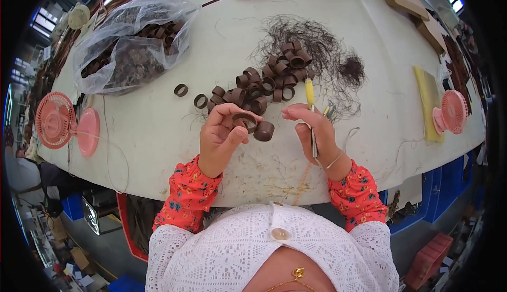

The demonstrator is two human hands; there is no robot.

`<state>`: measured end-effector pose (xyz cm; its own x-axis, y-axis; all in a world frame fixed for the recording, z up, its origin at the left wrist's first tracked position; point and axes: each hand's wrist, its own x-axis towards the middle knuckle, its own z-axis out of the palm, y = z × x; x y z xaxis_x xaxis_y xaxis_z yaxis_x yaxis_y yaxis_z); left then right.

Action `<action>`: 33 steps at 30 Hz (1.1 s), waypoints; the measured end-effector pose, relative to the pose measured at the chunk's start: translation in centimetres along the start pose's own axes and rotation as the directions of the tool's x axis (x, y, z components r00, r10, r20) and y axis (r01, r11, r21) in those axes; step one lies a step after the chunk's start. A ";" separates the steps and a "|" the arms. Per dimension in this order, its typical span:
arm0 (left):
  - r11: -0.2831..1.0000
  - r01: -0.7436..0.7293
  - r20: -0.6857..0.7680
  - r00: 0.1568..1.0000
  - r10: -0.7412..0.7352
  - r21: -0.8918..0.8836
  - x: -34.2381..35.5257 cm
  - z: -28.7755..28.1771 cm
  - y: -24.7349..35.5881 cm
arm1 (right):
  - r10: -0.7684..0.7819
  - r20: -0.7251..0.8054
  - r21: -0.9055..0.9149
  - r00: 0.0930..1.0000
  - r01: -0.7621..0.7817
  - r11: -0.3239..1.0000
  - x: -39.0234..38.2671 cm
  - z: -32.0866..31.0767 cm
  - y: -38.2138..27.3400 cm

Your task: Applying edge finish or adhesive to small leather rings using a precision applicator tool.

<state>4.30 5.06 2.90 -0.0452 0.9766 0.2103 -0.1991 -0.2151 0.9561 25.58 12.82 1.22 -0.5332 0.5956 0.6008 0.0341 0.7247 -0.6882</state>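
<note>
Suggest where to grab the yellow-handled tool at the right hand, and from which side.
By the tool's yellow handle, probably from the right: it juts away from the person past the right hand, brown rings crowd its left, and the slim metal end runs back toward the wrist.

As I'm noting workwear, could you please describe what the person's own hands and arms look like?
The left hand and right hand are ungloved. Gathered red floral oversleeves, patterned with dark and yellow motifs, cover the lower arms; white openwork lace sleeves show above them. A thin pale strand crosses the right wrist; whether it is worn is unclear.
</note>
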 end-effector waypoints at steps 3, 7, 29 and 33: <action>0.976 0.104 0.088 0.992 -0.088 -0.193 -0.4 0.3 0.6 | -0.105 -0.034 0.009 0.994 0.105 0.994 0.5 -0.2 -0.6; 0.954 0.107 0.103 0.991 -0.081 -0.281 -0.3 1.3 -0.4 | -0.095 0.055 0.066 0.994 0.092 0.994 0.7 -0.1 -2.2; 0.521 -0.281 0.171 0.953 0.250 0.806 -0.5 1.6 -0.7 | 0.097 -0.164 -0.083 0.982 -0.112 0.990 1.2 -1.0 -2.0; 0.976 0.025 -0.045 0.999 -0.016 0.214 -0.9 1.9 -0.5 | 0.036 -0.109 -0.106 0.993 -0.048 0.993 1.2 -0.8 -1.9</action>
<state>6.27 4.33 2.60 -0.0865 0.9788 0.1856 0.0142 -0.1850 0.9826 25.51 12.44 3.58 -0.4367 0.6554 0.6162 0.1488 0.7282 -0.6690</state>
